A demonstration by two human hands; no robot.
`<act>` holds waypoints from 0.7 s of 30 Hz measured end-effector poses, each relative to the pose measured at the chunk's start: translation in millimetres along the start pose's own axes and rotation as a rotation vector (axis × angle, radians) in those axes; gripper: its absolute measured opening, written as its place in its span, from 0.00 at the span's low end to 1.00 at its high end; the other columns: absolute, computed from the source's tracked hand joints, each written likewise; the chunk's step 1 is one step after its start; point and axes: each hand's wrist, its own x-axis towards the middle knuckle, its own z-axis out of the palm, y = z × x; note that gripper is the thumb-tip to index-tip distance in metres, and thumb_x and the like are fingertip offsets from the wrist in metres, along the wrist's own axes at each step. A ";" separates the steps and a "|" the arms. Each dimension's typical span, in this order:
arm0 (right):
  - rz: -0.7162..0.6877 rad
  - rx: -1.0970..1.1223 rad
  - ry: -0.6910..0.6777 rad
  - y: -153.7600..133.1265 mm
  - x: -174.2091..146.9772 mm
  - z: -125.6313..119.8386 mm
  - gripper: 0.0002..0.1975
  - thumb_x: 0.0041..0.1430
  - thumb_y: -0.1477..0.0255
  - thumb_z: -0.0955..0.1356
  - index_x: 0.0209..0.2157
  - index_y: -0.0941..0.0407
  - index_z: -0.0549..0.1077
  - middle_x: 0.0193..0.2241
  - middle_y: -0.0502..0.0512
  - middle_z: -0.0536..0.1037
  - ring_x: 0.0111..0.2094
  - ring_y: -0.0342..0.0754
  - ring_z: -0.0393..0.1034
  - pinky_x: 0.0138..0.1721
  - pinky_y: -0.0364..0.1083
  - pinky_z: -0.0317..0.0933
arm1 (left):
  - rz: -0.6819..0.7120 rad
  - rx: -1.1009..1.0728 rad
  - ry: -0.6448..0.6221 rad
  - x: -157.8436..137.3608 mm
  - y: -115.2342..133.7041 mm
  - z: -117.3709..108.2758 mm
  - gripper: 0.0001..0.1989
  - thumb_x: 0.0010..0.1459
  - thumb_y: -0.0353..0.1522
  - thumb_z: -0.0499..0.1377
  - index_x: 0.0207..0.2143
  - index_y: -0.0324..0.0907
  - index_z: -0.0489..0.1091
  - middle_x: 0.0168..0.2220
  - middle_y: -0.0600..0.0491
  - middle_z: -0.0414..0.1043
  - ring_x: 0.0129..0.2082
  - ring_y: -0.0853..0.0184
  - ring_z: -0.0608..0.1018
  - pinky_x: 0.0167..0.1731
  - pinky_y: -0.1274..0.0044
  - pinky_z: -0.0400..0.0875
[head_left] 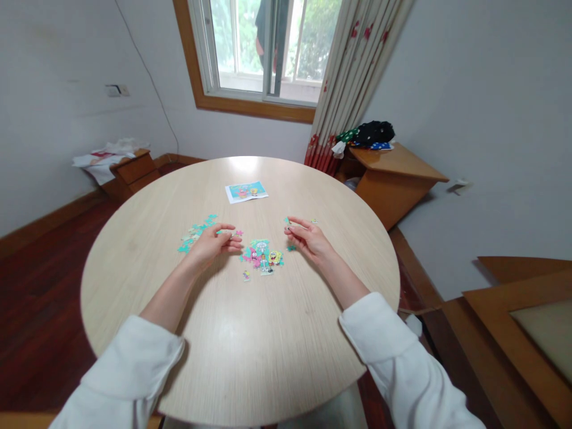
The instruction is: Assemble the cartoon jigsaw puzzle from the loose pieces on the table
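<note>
A partly joined jigsaw puzzle (262, 256) with cartoon figures lies flat on the round table between my hands. My left hand (215, 243) is over the table just left of it, fingers curved and apart, holding nothing that I can see. Beyond and beside that hand spreads a heap of loose puzzle pieces (192, 234), mostly turquoise. To the right of the joined part, my right hand (307, 237) pinches a small puzzle piece (288, 228) between thumb and fingertips; its picture is too small to read. One loose piece (246, 275) rests just below the joined part.
A printed picture sheet (246, 192) lies toward the far side of the pale round table (250, 345). A few stray pieces (314, 221) are near my right hand. Behind the table stand a wooden cabinet (402, 164) with cloths, a curtain (353, 71) and a window.
</note>
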 end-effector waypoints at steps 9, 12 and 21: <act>0.024 -0.078 0.005 0.9 -1.7 1.2 0.08 0.47 0.80 0.70 0.33 0.58 0.74 0.26 0.53 0.79 0.32 0.44 0.75 0.33 0.42 0.71 | -0.038 -0.004 -0.038 -0.3 0.2 1.1 0.08 0.52 0.20 0.52 0.36 0.34 0.65 0.27 0.45 0.74 0.25 0.67 0.78 0.33 0.71 0.76; -0.002 -0.133 0.011 -0.6 -4.2 3.4 0.08 0.45 0.79 0.71 0.32 0.59 0.74 0.26 0.53 0.78 0.31 0.45 0.75 0.31 0.42 0.71 | -0.060 0.002 -0.058 -1.3 1.8 2.3 0.08 0.51 0.20 0.53 0.35 0.34 0.66 0.28 0.45 0.74 0.26 0.68 0.78 0.32 0.73 0.76; -0.070 -0.353 -0.109 -4.4 -10.0 3.2 0.12 0.41 0.71 0.74 0.29 0.59 0.72 0.22 0.52 0.76 0.25 0.43 0.72 0.26 0.41 0.64 | -0.028 0.057 -0.134 -1.8 -1.9 1.8 0.02 0.50 0.24 0.57 0.29 0.36 0.67 0.24 0.50 0.71 0.21 0.73 0.72 0.23 0.78 0.69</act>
